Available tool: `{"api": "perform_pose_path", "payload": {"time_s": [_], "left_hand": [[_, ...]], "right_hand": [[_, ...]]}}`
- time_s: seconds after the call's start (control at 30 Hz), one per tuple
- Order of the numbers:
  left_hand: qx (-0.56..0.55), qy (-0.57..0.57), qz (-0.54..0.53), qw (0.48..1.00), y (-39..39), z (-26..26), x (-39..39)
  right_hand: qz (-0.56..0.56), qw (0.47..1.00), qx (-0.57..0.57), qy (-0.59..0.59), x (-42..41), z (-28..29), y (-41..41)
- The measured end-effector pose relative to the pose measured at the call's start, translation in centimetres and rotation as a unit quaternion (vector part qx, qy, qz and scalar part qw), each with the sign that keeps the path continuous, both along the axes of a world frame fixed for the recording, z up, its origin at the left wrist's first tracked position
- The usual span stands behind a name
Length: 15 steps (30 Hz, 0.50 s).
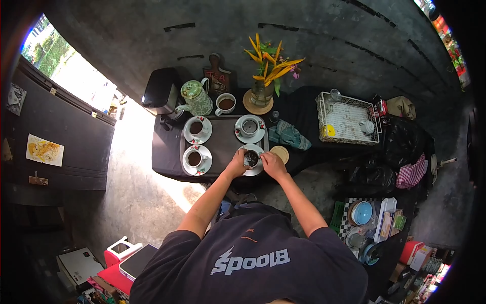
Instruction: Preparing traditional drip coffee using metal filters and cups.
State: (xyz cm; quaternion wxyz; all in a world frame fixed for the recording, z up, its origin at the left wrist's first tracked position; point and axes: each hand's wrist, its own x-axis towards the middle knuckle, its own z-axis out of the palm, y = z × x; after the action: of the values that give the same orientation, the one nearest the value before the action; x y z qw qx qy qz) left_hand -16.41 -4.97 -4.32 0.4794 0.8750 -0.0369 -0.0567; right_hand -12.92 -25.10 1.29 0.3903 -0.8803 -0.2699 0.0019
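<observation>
A white cup with dark contents stands on a saucer near the front right of the dark tray. My left hand grips that cup from its left side. At its right rim are the bent, close-set fingers of my right hand; whether they pinch the handle or a small spoon is too small to tell. Behind it, another cup rests on a floral saucer, greyish inside. Two cups of dark drink, a rear one and a front one, sit on saucers at the tray's left.
Along the back stand a black appliance, a green enamel pot, a filled cup and a flower vase. Right of the tray lie a cloth and a round lid or coaster. Further right is a wire basket.
</observation>
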Motion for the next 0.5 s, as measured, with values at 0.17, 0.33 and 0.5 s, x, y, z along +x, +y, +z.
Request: {"api": "perform_pose_path", "payload": {"time_s": [0.17, 0.33, 0.5], "left_hand": [[-0.001, 0.004, -0.002, 1.0, 0.0, 0.1, 0.2], [0.002, -0.002, -0.004, 1.0, -0.2, 0.0, 0.3], [-0.001, -0.007, 0.002, 1.0, 0.2, -0.9, 0.0]], "right_hand": [[0.013, 0.999, 0.032, 0.0, -0.7, -0.2, 0.7], [-0.009, 1.0, 0.017, -0.014, 0.9, -0.3, 1.1], [0.008, 0.999, -0.007, -0.043, 0.7, -0.1, 0.3]]}}
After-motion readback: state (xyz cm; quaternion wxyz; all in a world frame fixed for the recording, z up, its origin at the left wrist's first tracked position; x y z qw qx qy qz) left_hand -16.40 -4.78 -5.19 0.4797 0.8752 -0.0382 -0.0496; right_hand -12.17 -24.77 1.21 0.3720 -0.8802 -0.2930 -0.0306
